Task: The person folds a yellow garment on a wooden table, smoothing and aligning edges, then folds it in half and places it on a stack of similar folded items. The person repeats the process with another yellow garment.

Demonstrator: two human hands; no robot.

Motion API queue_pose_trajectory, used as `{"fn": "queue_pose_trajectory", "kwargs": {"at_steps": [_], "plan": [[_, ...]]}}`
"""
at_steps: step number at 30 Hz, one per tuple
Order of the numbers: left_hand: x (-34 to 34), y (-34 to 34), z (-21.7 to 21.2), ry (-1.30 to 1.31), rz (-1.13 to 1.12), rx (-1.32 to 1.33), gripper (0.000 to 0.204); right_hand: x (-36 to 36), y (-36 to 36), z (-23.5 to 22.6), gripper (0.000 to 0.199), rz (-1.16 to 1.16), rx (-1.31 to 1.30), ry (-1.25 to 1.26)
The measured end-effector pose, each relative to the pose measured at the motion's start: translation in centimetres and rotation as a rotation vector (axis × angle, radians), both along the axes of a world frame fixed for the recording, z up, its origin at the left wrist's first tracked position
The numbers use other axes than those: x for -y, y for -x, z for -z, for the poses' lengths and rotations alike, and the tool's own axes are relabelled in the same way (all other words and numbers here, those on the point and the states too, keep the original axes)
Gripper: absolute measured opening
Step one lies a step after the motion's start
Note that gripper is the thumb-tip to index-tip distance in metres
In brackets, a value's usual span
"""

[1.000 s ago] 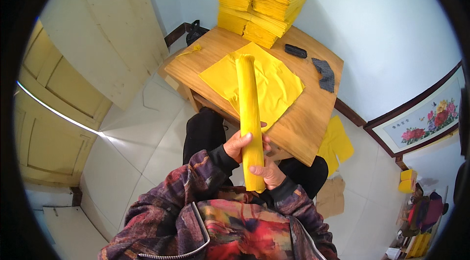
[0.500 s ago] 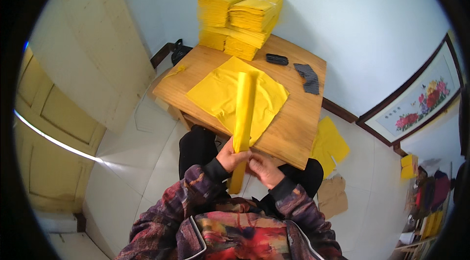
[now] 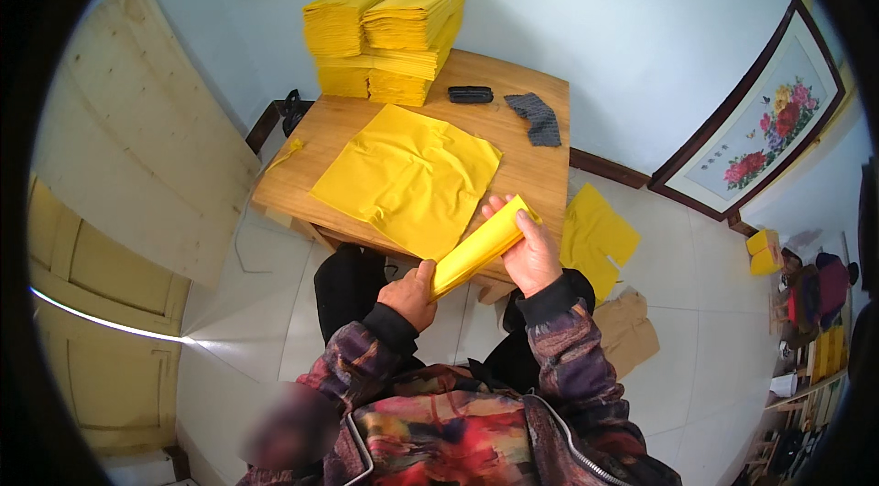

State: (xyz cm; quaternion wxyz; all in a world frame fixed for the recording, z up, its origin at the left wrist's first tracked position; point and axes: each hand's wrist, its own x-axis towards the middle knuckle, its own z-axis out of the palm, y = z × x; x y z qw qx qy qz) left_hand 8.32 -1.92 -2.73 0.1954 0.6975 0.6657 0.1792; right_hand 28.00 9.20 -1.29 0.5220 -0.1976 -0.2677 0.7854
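Between my two hands is a long folded bundle of yellow sheets (image 3: 478,250), held at a slant above the near edge of the table. My left hand (image 3: 407,296) is closed on its lower end. Its upper end lies in my right hand (image 3: 533,253), with the thumb on top and the fingers behind. Just beyond, a creased yellow sheet (image 3: 412,170) is spread flat on the wooden table (image 3: 522,179). Whether the material is cloth or paper, I cannot tell.
Tall stacks of folded yellow sheets (image 3: 385,19) stand at the table's back left. A black object (image 3: 471,94) and a dark grey cloth piece (image 3: 536,118) lie to their right. On the floor at right are a yellow sheet (image 3: 595,234) and brown paper (image 3: 625,330).
The yellow bundle has swung from nearly upright to a slant toward the right. My right hand has moved up to its far end; my left has slid to the lower end.
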Motion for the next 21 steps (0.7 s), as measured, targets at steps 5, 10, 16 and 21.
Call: {"fn": "queue_pose_trajectory", "kwargs": {"at_steps": [5, 10, 16, 21], "plan": [[-0.4, -0.1, 0.3, 0.049, 0.018, -0.14, 0.035, 0.8, -1.7, 2.1, 0.034, -0.01, 0.066, 0.119], [-1.0, 0.2, 0.3, 0.058, 0.097, -0.173, 0.034, 1.3, -3.3, 3.6, 0.034, -0.008, 0.097, 0.184], [-2.9, 0.9, -0.1, 0.075, 0.187, -0.198, 0.031, 1.1, -4.3, 4.2, 0.035, -0.027, 0.074, 0.103], [-4.6, 0.6, 0.1, 0.064, 0.19, -0.316, 0.026, 0.5, -5.2, 5.0, 0.035, -0.002, 0.038, 0.132]]}}
